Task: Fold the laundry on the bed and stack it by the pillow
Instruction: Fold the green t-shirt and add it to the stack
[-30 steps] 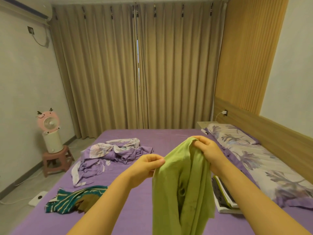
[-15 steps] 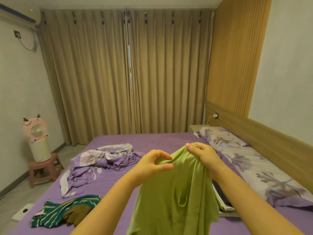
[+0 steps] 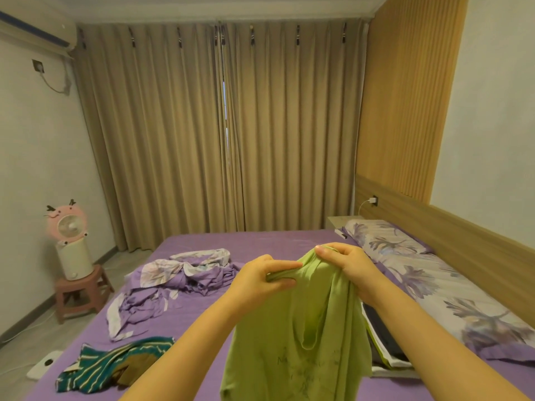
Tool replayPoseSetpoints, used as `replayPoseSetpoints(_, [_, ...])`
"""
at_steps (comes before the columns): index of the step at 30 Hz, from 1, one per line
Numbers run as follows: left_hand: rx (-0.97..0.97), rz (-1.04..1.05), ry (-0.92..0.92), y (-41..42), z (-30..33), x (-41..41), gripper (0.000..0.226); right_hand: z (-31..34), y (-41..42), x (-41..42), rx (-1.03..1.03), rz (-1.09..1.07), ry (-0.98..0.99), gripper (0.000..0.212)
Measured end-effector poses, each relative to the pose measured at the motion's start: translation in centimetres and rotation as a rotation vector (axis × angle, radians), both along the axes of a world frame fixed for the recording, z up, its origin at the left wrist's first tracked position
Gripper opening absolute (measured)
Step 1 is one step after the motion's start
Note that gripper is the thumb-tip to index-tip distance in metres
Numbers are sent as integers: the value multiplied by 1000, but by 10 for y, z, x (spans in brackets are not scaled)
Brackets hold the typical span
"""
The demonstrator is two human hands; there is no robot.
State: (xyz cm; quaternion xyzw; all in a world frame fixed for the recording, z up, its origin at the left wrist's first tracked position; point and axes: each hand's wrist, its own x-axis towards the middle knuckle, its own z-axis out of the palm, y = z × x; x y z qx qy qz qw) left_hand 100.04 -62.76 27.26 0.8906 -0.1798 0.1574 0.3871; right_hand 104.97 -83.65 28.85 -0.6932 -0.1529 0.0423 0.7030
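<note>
Both hands held the green shirt (image 3: 295, 337) up in the air over the purple bed (image 3: 260, 241), near its head end. Left hand (image 3: 260, 277) pinched a bunched strip of the top edge; right hand (image 3: 347, 266) gripped the other top corner, fingers curled over the fabric.

Risks, as judged:
- left pinch looked shallow, so the edge could slip out and the shirt would collapse
- fabric was twisted between the hands, so a fold laid now would likely come out lopsided
- hem hung close to the book-like item (image 3: 385, 337) by the pillow (image 3: 411, 264) and could snag or drape over it

Shirt: thin, limp, light green, deep vertical folds, faint print low on the front, unreadable. Striped garment (image 3: 115, 363) and the purple floral pile (image 3: 179, 276) lay unfolded on the bed.
</note>
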Motion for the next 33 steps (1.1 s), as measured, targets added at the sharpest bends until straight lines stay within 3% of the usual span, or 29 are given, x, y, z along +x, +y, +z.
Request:
replayPoseSetpoints(6, [-161, 41, -100, 9, 1, 0, 25, 2, 16, 1, -10, 33, 3, 19])
replayPoseSetpoints(11, [12, -12, -54, 21, 4, -2, 32, 6, 27, 4, 35, 62, 49, 19])
replayPoseSetpoints(17, [143, 163, -87, 27, 5, 1, 19, 8, 38, 7, -2, 75, 26, 17])
replayPoseSetpoints(20, [44, 165, -121, 30, 6, 1, 12, 9, 44, 7, 7, 82, 29, 15])
replayPoseSetpoints(24, [-198, 71, -6, 36, 8, -3, 18, 14, 46, 6, 11, 83, 28, 16])
replayPoseSetpoints(30, [-135, 167, 5, 39, 15, -4, 11, 19, 51, 2, -10, 94, 8, 20])
replayPoseSetpoints(33, [-218, 157, 39, 43, 17, -6, 13, 20, 52, 2, -14, 116, 13, 20])
